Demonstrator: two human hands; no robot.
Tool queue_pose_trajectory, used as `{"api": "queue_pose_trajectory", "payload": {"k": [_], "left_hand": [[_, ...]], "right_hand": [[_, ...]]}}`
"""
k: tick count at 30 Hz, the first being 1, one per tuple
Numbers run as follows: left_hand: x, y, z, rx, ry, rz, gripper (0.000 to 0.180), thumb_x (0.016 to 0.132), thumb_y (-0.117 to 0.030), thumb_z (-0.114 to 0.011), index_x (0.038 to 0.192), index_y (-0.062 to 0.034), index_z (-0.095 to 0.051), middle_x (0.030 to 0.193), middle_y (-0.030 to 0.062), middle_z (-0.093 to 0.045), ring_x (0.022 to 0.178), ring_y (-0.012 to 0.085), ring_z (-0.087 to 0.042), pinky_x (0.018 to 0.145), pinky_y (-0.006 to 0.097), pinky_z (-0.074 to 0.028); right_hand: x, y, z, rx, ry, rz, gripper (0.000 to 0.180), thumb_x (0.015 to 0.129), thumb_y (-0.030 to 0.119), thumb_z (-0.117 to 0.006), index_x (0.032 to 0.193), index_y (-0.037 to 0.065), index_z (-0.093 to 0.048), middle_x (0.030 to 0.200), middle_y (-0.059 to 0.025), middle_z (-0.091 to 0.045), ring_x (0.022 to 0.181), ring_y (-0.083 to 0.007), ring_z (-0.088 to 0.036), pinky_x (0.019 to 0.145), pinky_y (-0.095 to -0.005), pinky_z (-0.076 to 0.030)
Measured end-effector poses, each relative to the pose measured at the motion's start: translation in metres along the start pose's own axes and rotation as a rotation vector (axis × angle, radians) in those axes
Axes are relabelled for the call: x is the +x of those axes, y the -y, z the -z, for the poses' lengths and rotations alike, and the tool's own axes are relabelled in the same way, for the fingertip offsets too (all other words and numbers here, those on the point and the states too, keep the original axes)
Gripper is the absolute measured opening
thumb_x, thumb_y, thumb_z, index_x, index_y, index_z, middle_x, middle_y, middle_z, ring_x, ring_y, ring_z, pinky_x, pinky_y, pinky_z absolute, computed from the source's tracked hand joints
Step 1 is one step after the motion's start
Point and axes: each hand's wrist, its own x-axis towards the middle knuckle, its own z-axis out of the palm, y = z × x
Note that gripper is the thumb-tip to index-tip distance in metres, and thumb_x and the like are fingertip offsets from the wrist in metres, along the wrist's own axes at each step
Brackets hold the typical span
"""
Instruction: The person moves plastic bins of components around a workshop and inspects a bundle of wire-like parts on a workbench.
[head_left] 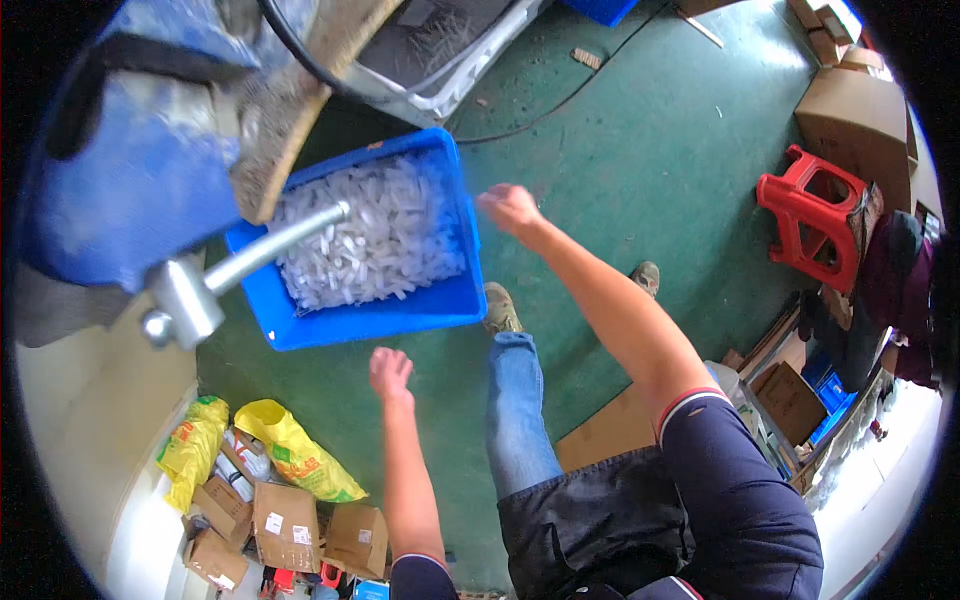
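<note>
Closest to the lens: the right sleeve (745, 510), dark with red-white trim, then the dark apron (590, 515) at the bottom edge. Blue bin (375, 328) is upper left of center, tilted in view, filled with small white pieces (350, 250), loose, pointing every which way. Can't tell what the bin stands on.

Right hand (512, 210) is just beside the bin's right wall; contact unclear. Its fingers look bunched and curled, but blur hides whether they're apart or together; nothing visible in them. Left hand (391, 375) is just below the bin's near wall in view, fingers loosely out, slightly apart, blurred, nothing seen in the grasp.

Blue machine (130, 190) on the left; its metal lever (270, 250) crosses in front of the bin. A pale crate (450, 85) sits past the bin's far wall, cable (560, 105) running along the green floor (660, 140) near it. Lower left: yellow bags (300, 455) beside cardboard boxes (285, 525). Red stool (815, 220) is well apart, far right.
</note>
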Motion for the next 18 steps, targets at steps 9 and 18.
{"api": "queue_pose_trajectory", "payload": {"k": [9, 18], "left_hand": [[-0.144, 0.138, 0.025, 0.702, 0.217, 0.101, 0.029, 0.097, -0.021, -0.058, 0.118, -0.0021, -0.065, 0.105, 0.0070, -0.069, 0.092, 0.0148, -0.064, 0.078, 0.031, -0.054], [-0.240, 0.154, -0.057, 0.442, 0.015, 0.122, 0.030, 0.095, -0.018, -0.061, 0.115, 0.0046, -0.063, 0.106, 0.0087, -0.070, 0.094, 0.0166, -0.064, 0.082, 0.030, -0.052]], "right_hand": [[0.149, 0.153, 0.125, 0.135, -0.430, 0.001, 0.060, 0.084, 0.058, -0.061, 0.071, -0.001, -0.069, 0.075, -0.0193, -0.069, 0.077, -0.0302, -0.070, 0.074, -0.0442, -0.053], [0.234, 0.170, 0.122, 0.333, -0.588, -0.117, 0.047, 0.074, 0.020, -0.071, 0.101, -0.016, -0.062, 0.103, -0.0310, -0.068, 0.099, -0.0365, -0.069, 0.082, -0.0412, -0.055]]}}
